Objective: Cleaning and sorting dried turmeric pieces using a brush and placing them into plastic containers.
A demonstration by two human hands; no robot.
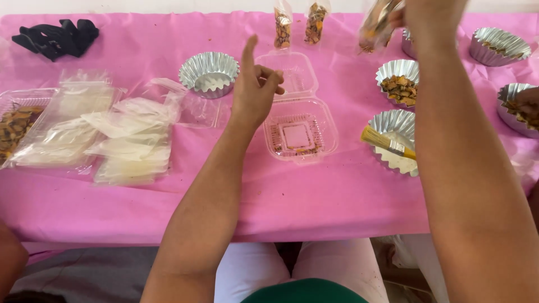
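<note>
Right hand: raised at the top right (pixel 429 19), fingers closed around a small clear bag (pixel 377 25) part filled with brown-orange pieces; the bag is held up above the far edge of the table.
Left hand: lifted over the middle of the table (pixel 255 84), forefinger pointing up, the other fingers curled loosely; nothing is held in it.
Done so far: two filled bags (pixel 297 25) are stood upright at the far edge, just beyond the open clear box (pixel 297 109) (judged as finished packs).
In hand: a third bag is judged to be under filling or closing; its mouth is hidden by the hand, so it cannot be told which.
Left to do: a stack of empty clear bags (pixel 120 140) is laid at the left, and brown pieces remain in several foil cups (pixel 397 81), so a good share of the work is judged outstanding.
Clear box: lid thrown back, only crumbs seen in the base.
Empty foil cup: one is set left of the box (pixel 209 73); another holds a small brush with a yellow handle (pixel 387 143).
Left edge: a clear tray with more brown pieces (pixel 17 123); a black glove at the far left corner (pixel 56 38).
Surface: a table covered by a pink cloth (pixel 314 196), creased, with scattered specks.
Room: little is shown; the person's white-clad knees are seen below the table edge.
</note>
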